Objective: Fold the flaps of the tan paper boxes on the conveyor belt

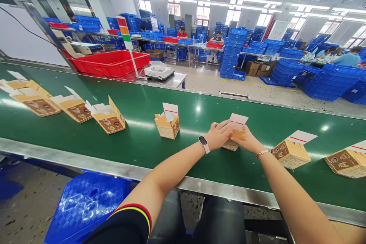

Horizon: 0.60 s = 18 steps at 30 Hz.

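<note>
A small tan cardboard box stands on the green conveyor belt in front of me, partly hidden by my hands. Its white top flap with a red line sticks up behind my fingers. My left hand grips the box from the left, fingers laid across its top. From the right, my right hand holds the same box near its upper edge. Just left of my hands is another box with its flaps up. To the right, a box has only its white flap raised.
Several open boxes sit farther left on the belt, and another box is at the far right. Beyond the belt are a red bin, a scale and a signal light. A blue stool stands at lower left.
</note>
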Tool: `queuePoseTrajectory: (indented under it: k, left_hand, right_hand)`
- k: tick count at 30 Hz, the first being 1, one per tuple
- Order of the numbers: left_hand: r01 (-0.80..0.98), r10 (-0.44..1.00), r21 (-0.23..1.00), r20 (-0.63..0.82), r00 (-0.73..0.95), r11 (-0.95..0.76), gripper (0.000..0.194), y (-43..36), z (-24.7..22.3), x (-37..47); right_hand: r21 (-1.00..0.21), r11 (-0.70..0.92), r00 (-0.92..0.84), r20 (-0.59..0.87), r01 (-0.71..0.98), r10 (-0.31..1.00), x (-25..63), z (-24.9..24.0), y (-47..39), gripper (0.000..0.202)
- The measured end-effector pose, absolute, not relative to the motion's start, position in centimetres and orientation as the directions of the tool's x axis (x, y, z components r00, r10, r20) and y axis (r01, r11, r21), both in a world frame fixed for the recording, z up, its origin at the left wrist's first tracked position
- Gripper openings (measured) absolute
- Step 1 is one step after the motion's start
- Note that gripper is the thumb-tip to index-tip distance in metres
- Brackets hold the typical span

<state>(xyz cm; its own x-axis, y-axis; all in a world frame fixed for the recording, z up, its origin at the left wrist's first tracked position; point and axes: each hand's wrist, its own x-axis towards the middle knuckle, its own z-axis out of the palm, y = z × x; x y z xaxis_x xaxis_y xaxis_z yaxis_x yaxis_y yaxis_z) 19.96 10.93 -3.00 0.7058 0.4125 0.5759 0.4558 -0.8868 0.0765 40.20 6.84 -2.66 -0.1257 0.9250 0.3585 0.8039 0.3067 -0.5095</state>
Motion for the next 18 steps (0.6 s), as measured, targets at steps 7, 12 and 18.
queuePoseTrajectory:
  k: [7,12,18]
  left_hand:
    - [0.495,0.402,-0.015,0.563,0.722,-0.869,0.050,10.3,-2.8,20.9]
    - [0.402,0.412,0.117,0.423,0.807,-0.908,0.057,9.6,-2.1,22.4]
    - [0.431,0.695,0.555,0.468,0.545,-0.712,0.077,11.4,-1.3,24.1]
  right_hand:
    - [-0.732,0.303,0.238,0.534,0.610,0.811,39.0,-5.9,4.3,0.073]
    - [-0.470,0.274,0.160,0.694,0.839,0.702,39.6,-5.8,4.1,0.059]
    - [-0.666,0.156,0.332,0.544,0.730,0.771,41.0,-5.1,4.6,0.069]
